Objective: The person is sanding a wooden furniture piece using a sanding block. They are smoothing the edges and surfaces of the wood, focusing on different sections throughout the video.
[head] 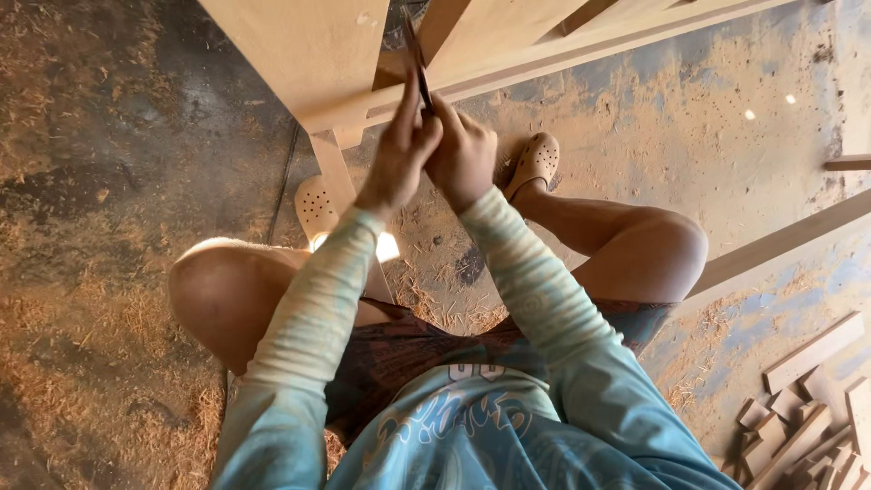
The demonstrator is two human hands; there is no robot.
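Seen from above, the left hand (399, 159) and right hand (464, 156) press together, both closed in a shared grip on a thin dark blade (417, 59) set against a pale wooden frame (308, 54). The person crouches in 2 perforated clogs (535, 161) on a sawdust-strewn floor (109, 181). Wood offcuts (807, 408) lie piled at lower right.

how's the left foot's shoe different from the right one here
The left shoe lies partly hidden behind the wooden leg, sunlit at its near edge; the right shoe shows whole, in shade. The left points up the frame, the right tilts toward the hands. Both are beige perforated clogs on sawdust.
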